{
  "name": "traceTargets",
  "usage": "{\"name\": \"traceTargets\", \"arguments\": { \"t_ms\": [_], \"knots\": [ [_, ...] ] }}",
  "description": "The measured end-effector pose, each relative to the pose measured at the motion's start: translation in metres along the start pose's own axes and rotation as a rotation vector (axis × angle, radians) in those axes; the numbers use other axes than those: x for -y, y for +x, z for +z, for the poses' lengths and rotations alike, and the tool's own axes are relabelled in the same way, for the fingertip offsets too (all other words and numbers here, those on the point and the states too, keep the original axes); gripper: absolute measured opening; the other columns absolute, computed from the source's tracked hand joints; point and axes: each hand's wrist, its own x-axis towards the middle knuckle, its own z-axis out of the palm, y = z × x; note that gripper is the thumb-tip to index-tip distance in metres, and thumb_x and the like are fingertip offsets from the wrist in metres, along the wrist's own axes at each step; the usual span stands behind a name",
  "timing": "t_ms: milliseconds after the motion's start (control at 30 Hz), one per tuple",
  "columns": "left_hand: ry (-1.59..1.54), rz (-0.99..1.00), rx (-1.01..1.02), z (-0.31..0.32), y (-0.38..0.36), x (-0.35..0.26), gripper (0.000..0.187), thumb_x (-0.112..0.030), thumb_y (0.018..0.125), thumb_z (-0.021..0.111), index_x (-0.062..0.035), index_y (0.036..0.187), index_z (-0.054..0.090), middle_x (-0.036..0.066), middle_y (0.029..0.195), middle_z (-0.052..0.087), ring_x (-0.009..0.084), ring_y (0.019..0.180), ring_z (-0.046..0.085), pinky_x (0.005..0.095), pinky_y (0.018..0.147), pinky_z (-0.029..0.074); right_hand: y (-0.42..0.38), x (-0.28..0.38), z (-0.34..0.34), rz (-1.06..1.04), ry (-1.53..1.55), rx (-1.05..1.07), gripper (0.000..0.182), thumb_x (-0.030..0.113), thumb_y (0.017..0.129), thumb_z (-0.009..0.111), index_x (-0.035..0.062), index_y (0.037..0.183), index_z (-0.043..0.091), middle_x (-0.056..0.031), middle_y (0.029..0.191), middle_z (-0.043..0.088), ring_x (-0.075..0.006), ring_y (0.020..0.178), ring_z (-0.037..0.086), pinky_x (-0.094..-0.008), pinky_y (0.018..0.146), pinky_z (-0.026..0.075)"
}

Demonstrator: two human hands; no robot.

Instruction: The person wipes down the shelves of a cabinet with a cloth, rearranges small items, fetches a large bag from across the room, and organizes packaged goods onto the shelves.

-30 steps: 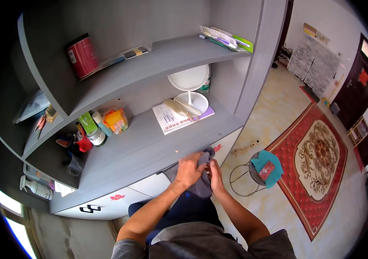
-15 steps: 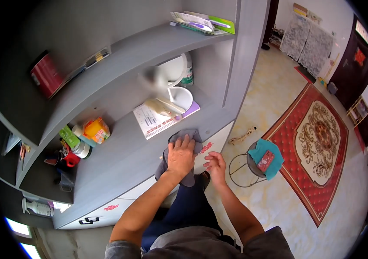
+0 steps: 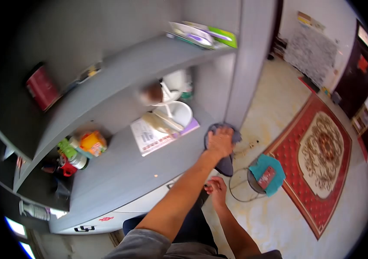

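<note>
My left hand (image 3: 221,142) presses a dark grey cloth (image 3: 225,165) against the right end of the grey countertop (image 3: 119,172), by the upright side panel. Its fingers curve over the cloth, and part of the cloth hangs down past the front edge. My right hand (image 3: 216,190) is low in front of the cabinet, fingers loosely curled and partly apart, with nothing visible in it. A small pale crumb (image 3: 156,175) lies on the countertop. Behind my left arm is a white and purple booklet (image 3: 147,140), with a white round-based object (image 3: 183,113) standing on it.
Left along the counter are an orange-yellow package (image 3: 93,143), a red mug (image 3: 67,167) and several bottles. A curved shelf (image 3: 149,54) overhangs the counter. On the floor side stand a stool with a teal cloth (image 3: 276,184) and red phone (image 3: 267,177), and a red patterned rug (image 3: 309,207).
My left hand has slid the grey cloth rightward along the counter to its end near the side panel. My right hand has dropped lower, its fingers more curled. The camera view has shifted slightly.
</note>
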Motion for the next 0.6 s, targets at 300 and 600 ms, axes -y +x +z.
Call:
{"name": "traceTargets", "arguments": {
  "t_ms": [300, 600],
  "knots": [
    [-0.540, 0.305, 0.623, -0.046, -0.156, 0.032, 0.040, -0.017, 0.079, 0.067, -0.0139, 0.118, 0.061, 0.019, 0.112, 0.063, 0.0388, 0.110, 0.058, 0.0429, 0.095, 0.046, -0.001, -0.080, 0.005, 0.136, 0.441, 0.281, 0.027, 0.029, 0.102, 0.045, 0.0062, 0.115, 0.053, -0.0057, 0.099, 0.062, -0.0164, 0.080, 0.063, -0.0239, 0.063, 0.051],
    [-0.039, 0.189, -0.355, -0.331, -0.287, 0.015, 0.051, -0.011, 0.077, 0.072, -0.0050, 0.126, 0.058, 0.017, 0.137, 0.052, 0.0388, 0.126, 0.049, 0.0480, 0.104, 0.041, -0.058, 0.018, 0.054, -0.046, -0.328, 0.444, 0.017, 0.019, 0.099, 0.054, 0.0052, 0.104, 0.061, -0.0026, 0.085, 0.065, -0.0083, 0.065, 0.060, -0.0224, 0.054, 0.047]
  ]
}}
